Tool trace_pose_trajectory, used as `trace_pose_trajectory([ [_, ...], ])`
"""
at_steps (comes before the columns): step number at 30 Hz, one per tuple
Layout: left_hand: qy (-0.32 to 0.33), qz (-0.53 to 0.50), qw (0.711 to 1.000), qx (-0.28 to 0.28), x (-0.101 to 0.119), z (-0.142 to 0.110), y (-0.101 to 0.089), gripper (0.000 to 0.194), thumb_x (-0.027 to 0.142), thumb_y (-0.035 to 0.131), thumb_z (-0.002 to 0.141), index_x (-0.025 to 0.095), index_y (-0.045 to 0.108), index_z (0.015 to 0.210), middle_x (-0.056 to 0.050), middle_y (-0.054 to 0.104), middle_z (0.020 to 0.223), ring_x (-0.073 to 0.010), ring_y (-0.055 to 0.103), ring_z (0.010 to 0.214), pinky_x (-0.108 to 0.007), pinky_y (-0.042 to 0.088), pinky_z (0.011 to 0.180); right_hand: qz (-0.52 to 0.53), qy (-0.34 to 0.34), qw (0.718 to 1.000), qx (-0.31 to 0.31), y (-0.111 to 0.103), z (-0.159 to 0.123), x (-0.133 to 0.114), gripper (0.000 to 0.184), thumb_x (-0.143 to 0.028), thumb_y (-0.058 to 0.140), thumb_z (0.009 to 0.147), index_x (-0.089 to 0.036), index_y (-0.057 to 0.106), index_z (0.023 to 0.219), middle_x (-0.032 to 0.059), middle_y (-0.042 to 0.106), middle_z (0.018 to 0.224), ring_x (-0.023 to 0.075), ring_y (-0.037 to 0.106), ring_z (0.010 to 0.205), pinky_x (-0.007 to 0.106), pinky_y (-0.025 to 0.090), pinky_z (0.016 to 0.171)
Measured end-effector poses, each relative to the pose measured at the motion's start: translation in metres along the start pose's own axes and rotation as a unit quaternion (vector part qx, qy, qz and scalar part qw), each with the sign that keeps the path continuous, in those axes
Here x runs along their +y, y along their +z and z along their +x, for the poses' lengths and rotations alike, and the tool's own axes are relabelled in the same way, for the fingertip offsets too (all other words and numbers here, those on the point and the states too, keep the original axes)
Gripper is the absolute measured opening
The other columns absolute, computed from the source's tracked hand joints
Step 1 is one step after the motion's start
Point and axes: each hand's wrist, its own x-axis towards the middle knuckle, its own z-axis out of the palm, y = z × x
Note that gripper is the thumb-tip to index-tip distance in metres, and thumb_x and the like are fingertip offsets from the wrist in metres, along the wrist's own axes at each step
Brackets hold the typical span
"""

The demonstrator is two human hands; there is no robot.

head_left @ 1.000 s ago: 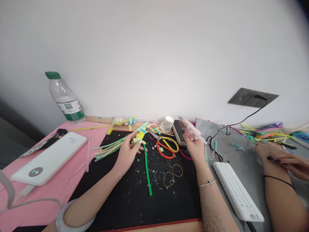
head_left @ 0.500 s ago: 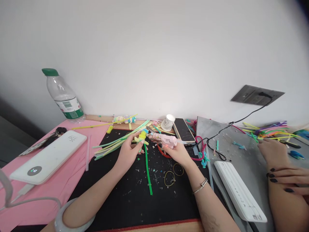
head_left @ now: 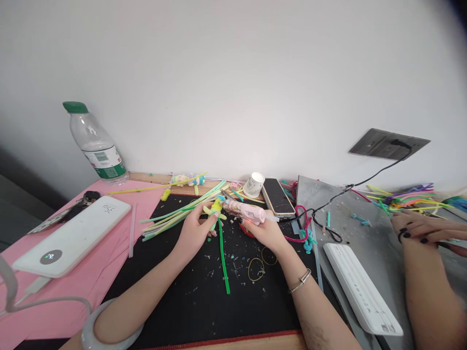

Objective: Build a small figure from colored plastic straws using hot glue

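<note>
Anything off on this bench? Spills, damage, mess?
Scraps litter the middle of the black mat, so it looks untidy. The bottle at far left appears tilted, though that may be lens distortion. No spill or damage visible.

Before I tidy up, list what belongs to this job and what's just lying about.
In use: yellow craft piece in left hand; pink glue gun in right hand; pipe-cleaner bundle, probably.

Apparently lying about: bottle; paper cup; phone; white power bank on pink sheet.
</note>
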Motion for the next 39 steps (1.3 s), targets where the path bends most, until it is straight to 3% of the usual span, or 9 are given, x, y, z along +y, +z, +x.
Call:
trace_pose_trajectory([
  [6, 0.011, -0.014, 1.000, -0.012, 0.0003, 0.0001, 0.0007, 0.043, 0.044, 0.068, 0.070, 0.016, 0.064, 0.103, -0.002, 0.064, 0.079, -0.0095, 0.049, 0.047, -0.023, 0.045, 0.042, -0.038, -0.029, 0.999, -0.014, -0.0003, 0.0022, 0.0028, 0.011, -0.029, 0.060, 0.077, -0.020, 0.066, 0.076, 0.0016, 0.065, 0.067, 0.0167, 0.058, 0.062, 0.028, 0.049, 0.061],
  [12, 0.003, -0.025, 1.000, -0.013, -0.0026, 0.0019, 0.0006, 0.040, 0.045, 0.069, 0.069, 0.017, 0.065, 0.098, 0.001, 0.062, 0.071, -0.0092, 0.045, 0.043, -0.023, 0.041, 0.041, -0.063, -0.075, 0.995, -0.030, 0.0001, 0.0027, 0.0044, 0.014, -0.027, 0.057, 0.079, -0.019, 0.057, 0.067, -0.0012, 0.057, 0.060, 0.0121, 0.049, 0.054, 0.024, 0.042, 0.054],
  [21, -0.003, -0.037, 0.999, -0.010, 0.0009, 0.0014, 0.0006, 0.041, 0.045, 0.069, 0.068, 0.016, 0.064, 0.097, -0.001, 0.066, 0.072, -0.0094, 0.047, 0.045, -0.022, 0.041, 0.041, -0.085, -0.065, 0.994, 0.001, -0.0037, 0.0023, -0.0014, 0.013, -0.027, 0.056, 0.080, -0.018, 0.061, 0.071, -0.0003, 0.057, 0.062, 0.0134, 0.052, 0.057, 0.024, 0.043, 0.055],
  [31, -0.023, -0.073, 0.997, -0.032, -0.0083, 0.0037, -0.0031, 0.035, 0.043, 0.066, 0.075, 0.017, 0.063, 0.097, 0.002, 0.063, 0.066, -0.0108, 0.053, 0.047, -0.023, 0.044, 0.048, -0.059, -0.070, 0.996, -0.010, -0.0018, 0.0010, 0.0000, 0.011, -0.025, 0.057, 0.082, -0.019, 0.066, 0.082, 0.0027, 0.066, 0.073, 0.0166, 0.061, 0.065, 0.026, 0.048, 0.062],
  [39, -0.038, -0.117, 0.990, -0.064, -0.0064, 0.0030, -0.0033, 0.032, 0.044, 0.064, 0.076, 0.017, 0.061, 0.092, -0.001, 0.068, 0.077, -0.0109, 0.054, 0.051, -0.024, 0.043, 0.051, -0.072, -0.086, 0.994, -0.009, -0.0008, 0.0027, 0.0018, 0.012, -0.026, 0.056, 0.080, -0.016, 0.059, 0.072, -0.0002, 0.055, 0.060, 0.0124, 0.049, 0.055, 0.023, 0.040, 0.053],
])
